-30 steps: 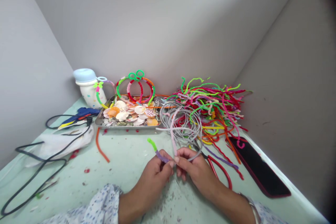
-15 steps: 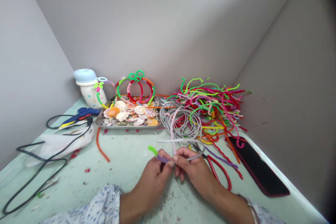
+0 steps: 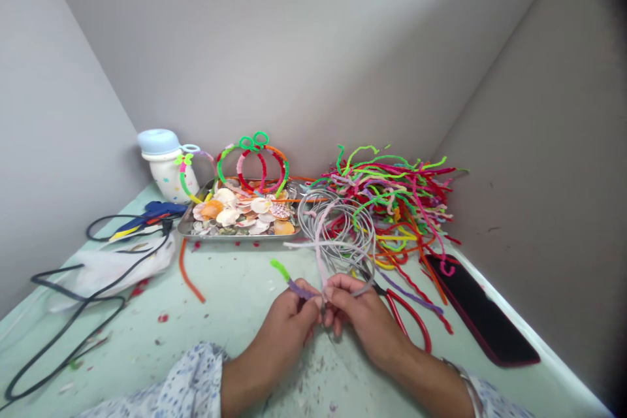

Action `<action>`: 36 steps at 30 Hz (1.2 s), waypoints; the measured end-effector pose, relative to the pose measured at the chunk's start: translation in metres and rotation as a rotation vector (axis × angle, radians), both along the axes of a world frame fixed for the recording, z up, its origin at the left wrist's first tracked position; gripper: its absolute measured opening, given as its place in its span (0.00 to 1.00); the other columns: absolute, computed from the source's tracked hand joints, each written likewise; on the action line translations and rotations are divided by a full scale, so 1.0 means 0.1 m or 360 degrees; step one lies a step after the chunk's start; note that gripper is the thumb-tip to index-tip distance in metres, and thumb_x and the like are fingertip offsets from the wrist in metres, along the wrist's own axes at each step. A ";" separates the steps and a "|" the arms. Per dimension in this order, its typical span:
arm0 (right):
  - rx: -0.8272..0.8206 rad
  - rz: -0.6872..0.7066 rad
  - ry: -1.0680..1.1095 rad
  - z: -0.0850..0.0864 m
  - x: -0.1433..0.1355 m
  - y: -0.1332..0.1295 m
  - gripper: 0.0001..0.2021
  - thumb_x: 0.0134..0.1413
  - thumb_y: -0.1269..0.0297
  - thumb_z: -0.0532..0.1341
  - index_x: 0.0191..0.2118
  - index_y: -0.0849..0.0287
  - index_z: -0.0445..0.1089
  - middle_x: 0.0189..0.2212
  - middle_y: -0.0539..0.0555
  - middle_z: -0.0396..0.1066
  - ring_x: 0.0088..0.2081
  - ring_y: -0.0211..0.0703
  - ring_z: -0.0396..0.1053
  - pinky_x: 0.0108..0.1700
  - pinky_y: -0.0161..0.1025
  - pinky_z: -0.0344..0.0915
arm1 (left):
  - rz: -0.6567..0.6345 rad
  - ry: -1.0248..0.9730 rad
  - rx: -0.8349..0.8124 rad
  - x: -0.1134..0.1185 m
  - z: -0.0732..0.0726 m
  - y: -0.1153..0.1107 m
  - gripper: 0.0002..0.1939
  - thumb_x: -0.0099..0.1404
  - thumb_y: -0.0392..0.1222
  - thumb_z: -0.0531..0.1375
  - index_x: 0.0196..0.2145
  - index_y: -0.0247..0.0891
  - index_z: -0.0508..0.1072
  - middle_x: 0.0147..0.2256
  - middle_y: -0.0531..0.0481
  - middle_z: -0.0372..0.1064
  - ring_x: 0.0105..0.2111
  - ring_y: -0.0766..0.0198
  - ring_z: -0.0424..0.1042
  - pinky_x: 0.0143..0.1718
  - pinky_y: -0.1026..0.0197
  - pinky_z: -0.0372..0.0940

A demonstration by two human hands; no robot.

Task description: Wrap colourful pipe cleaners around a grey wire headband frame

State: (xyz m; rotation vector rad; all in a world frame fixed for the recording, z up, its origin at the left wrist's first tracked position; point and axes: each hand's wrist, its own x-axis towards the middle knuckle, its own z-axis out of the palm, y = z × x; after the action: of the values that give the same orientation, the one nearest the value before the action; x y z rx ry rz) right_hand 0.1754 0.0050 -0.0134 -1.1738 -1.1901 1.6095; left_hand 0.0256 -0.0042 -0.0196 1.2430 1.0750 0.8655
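Note:
My left hand [image 3: 289, 321] is closed, pinching a pipe cleaner-wrapped piece [image 3: 300, 289] that is purple with a bright green end sticking up to the left. Fingertip to fingertip with it, my right hand [image 3: 366, 319] pinches a pale pink pipe cleaner [image 3: 320, 251], which rises upright between the hands. A grey cord [image 3: 304, 245] also comes from the right hand's grip and loops up and over to the left. Where these pieces meet is hidden by the fingers.
Behind the hands lie a coil of grey wire [image 3: 337, 225], a metal tray [image 3: 240, 238] of seashells and pipe-cleaner hoops [image 3: 220, 170]. Rightward are a pipe cleaner heap [image 3: 392, 183], red-handled scissors [image 3: 425, 326] and a phone [image 3: 482, 310]. Leftward are a bottle [image 3: 166, 173] and black cable [image 3: 98, 297].
The green end has tilted further left and up. The grey cord's loop has risen and its free end swung left. Both hands stay together in nearly the same place.

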 end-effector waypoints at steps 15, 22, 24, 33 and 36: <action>-0.0012 -0.0004 -0.0214 -0.02 -0.03 -0.01 0.06 0.47 0.62 0.57 0.25 0.58 0.63 0.15 0.46 0.68 0.15 0.32 0.61 0.18 0.30 0.57 | -0.0035 0.0097 0.0103 -0.03 -0.02 0.00 0.11 0.66 0.42 0.53 0.26 0.37 0.65 0.19 0.58 0.57 0.19 0.69 0.55 0.22 0.64 0.51; -0.0015 -0.0059 -0.0312 -0.01 -0.07 -0.01 0.07 0.47 0.61 0.57 0.24 0.58 0.63 0.14 0.46 0.67 0.14 0.32 0.60 0.18 0.30 0.55 | -0.0080 -0.0026 0.0049 -0.01 -0.02 0.00 0.07 0.64 0.41 0.55 0.29 0.37 0.64 0.22 0.55 0.66 0.19 0.70 0.55 0.23 0.65 0.50; -0.0003 -0.0066 -0.0319 -0.02 -0.07 -0.01 0.08 0.48 0.61 0.57 0.24 0.58 0.62 0.13 0.45 0.66 0.14 0.32 0.60 0.18 0.30 0.55 | -0.0040 0.0006 0.0054 -0.01 -0.01 0.00 0.06 0.63 0.39 0.55 0.28 0.37 0.63 0.22 0.55 0.66 0.19 0.70 0.56 0.23 0.64 0.51; 0.0051 -0.0053 -0.0359 -0.08 -0.05 -0.05 0.09 0.52 0.61 0.56 0.25 0.58 0.63 0.14 0.46 0.67 0.15 0.32 0.61 0.19 0.30 0.56 | 0.0045 0.0097 0.0084 0.00 0.07 0.00 0.06 0.61 0.36 0.54 0.25 0.38 0.64 0.19 0.54 0.66 0.20 0.68 0.59 0.24 0.64 0.52; 0.0057 -0.0051 -0.0331 -0.06 -0.07 -0.05 0.09 0.52 0.61 0.56 0.25 0.58 0.62 0.14 0.46 0.66 0.15 0.33 0.61 0.19 0.30 0.56 | 0.0083 0.0108 0.0072 0.00 0.09 -0.01 0.07 0.59 0.35 0.55 0.24 0.38 0.65 0.19 0.54 0.67 0.18 0.69 0.58 0.23 0.64 0.51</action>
State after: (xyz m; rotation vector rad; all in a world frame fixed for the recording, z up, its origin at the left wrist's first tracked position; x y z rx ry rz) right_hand 0.1689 0.0000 -0.0192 -1.3556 -1.3182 1.4631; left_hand 0.0260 -0.0050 -0.0103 1.2946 1.1518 0.8967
